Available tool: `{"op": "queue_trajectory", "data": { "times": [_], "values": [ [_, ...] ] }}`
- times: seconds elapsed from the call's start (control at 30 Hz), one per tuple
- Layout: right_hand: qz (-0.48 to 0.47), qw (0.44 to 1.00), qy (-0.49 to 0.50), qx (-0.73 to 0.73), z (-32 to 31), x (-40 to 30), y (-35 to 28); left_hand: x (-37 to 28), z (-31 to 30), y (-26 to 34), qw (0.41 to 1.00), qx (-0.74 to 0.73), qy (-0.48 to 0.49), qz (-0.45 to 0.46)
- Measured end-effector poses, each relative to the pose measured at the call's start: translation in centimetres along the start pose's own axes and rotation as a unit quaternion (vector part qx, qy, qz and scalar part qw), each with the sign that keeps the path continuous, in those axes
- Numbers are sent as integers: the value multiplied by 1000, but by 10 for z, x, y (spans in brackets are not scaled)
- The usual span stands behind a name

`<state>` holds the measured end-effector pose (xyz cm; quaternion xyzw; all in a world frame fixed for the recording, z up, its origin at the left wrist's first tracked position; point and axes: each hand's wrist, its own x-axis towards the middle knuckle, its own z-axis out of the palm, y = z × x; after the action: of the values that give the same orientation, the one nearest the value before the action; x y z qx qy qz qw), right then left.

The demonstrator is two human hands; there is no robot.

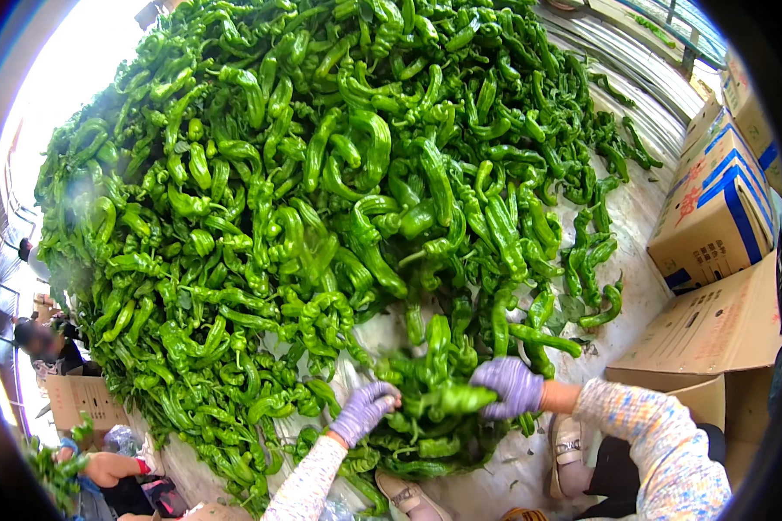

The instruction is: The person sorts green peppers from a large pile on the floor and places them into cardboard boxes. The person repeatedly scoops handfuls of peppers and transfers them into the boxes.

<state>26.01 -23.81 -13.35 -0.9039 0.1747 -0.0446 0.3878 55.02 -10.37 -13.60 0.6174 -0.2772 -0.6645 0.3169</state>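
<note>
A large heap of wrinkled green peppers (287, 215) spreads before me. Several of them form a smaller pile (436, 449) between my feet. My right hand (511, 389), in a purple knitted glove, closes around the end of a motion-blurred green pepper (459, 398) above this pile. My left hand (365, 411), gloved the same way, is at the pile's left side with its fingers curled. Peppers there blur together, and I cannot tell whether the left fingers grip one.
An open cardboard box (697, 325) stands at my right, with a blue-taped closed carton (717, 202) behind it. A pale ground sheet (632, 260) lies under the heap. My shoes (407, 495) flank the small pile. Other people (45, 342) sit at the left near a carton (85, 400).
</note>
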Motion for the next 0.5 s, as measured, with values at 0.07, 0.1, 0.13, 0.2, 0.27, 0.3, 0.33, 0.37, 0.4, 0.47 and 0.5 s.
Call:
{"op": "queue_trajectory", "data": {
  "times": [0.07,0.1,0.13,0.2,0.27,0.3,0.33,0.37,0.4,0.47,0.5],
  "values": [
    [-16,996,90,1,-18,9,12,17,4,-3,996,54,56,46],
    [-59,983,174,-18,-27,21,15,31,3,-12,993,51,90,61],
    [-90,985,131,-68,-42,39,14,43,2,-20,990,43,116,71],
    [-129,977,16,-168,-57,81,13,60,4,-31,979,70,152,115],
    [-70,946,-204,-240,-45,124,15,66,8,-29,977,88,170,94],
    [-23,928,-283,-242,-36,137,18,68,10,-22,976,98,175,89],
    [-24,921,-294,-253,-31,142,23,66,11,-17,978,92,168,83],
    [-26,914,-308,-264,-29,145,22,59,9,-16,980,104,154,70],
    [-21,909,-311,-275,-27,144,19,49,4,-15,982,115,142,56],
    [-14,899,-319,-301,-28,139,9,21,-9,-13,972,199,124,30],
    [-18,909,-284,-303,-29,129,7,6,-13,-10,975,183,119,32]
  ]
}}
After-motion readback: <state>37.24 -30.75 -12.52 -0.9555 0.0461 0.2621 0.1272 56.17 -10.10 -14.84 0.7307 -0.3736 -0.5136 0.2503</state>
